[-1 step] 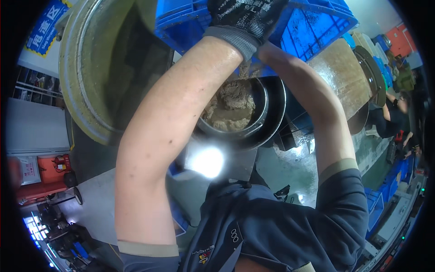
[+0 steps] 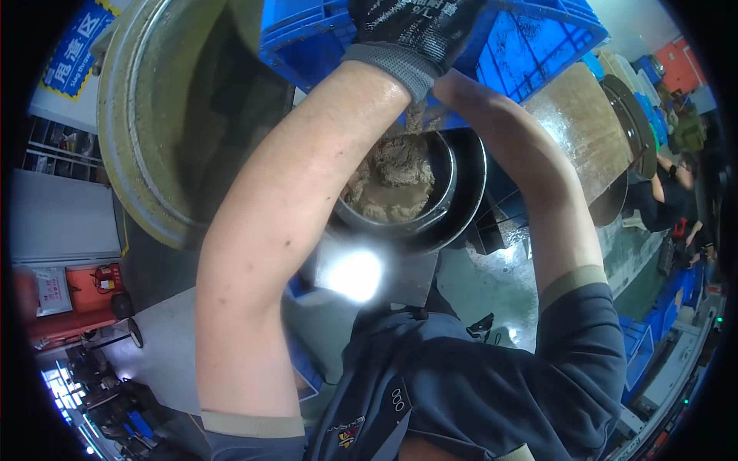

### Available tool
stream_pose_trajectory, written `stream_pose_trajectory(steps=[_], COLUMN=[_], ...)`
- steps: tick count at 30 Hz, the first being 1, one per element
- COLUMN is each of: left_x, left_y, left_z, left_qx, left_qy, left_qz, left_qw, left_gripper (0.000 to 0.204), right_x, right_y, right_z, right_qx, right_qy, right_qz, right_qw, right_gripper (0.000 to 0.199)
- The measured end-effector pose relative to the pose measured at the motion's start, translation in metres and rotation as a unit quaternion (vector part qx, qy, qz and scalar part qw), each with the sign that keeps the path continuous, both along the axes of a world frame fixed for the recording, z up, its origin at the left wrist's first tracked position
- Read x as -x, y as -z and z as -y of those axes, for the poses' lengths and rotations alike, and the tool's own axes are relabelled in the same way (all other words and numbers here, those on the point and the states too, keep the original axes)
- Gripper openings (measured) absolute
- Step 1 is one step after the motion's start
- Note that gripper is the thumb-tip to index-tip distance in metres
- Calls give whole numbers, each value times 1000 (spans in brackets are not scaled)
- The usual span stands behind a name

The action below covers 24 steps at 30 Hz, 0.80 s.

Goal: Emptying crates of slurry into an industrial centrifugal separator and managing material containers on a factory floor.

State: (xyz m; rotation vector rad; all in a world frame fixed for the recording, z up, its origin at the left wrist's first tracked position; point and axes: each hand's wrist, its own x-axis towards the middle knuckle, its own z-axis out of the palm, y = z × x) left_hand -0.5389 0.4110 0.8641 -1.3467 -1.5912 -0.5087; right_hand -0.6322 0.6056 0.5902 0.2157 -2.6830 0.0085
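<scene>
L hand (image 2: 415,31), black glove w/ grey knit cuff, is up at the blue crate (image 2: 530,46), in front of its opening; fingers run out the top of frame, so can't tell if it's gripping the crate, holding smth, or just resting there. R forearm (image 2: 523,138) goes in behind the L cuff; R hand is masked there, maybe part of the dark patch is its glove, grip can't tell either. Crate sits at the far side of the round pot (image 2: 447,201), which has grey-brown sludge (image 2: 400,165) in it, lumpy far side, smoother near side. A bit of the same stuff shows just below the cuff, at the pot's far edge. Big drum (image 2: 115,131) to the left, brown panel (image 2: 588,127) to the right. Risks, my read: glove looks wet/shiny, so grip on the crate could slip if load shifts; crate could tip toward the pot if only one side's supported; sludge could go over the rim if it comes down in one lump. Floor (image 2: 500,288) is glossy, prob wet, so footing's a slip risk if weight swings. Crossed wrists = poor leverage, slow to recover.
</scene>
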Motion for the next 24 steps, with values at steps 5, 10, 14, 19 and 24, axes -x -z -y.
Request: stream_pose_trajectory(steps=[5,10,14,19,24], left_x=[9,11,10,13,8], left_y=[9,11,14,14,6], left_z=[9,13,9,10,21], left_qx=[31,43,30,8,3], left_qy=[-10,-14,0,23,-40], left_qz=[-2,6,7,5,-51], left_qw=[999,999,1000,1000,998], left_gripper=[12,12,13,14,18], right_x=[18,4,-18,-82,-101], right_y=[10,-6,-38,-85,-42], right_z=[34,53,91,130,130], right_qx=[93,177,223,278,195], right_qy=[-13,-20,-5,21,-85], right_qz=[74,175,246,328,350], right_qw=[993,968,943,903,912], right_gripper=[51,49,48,46,45])
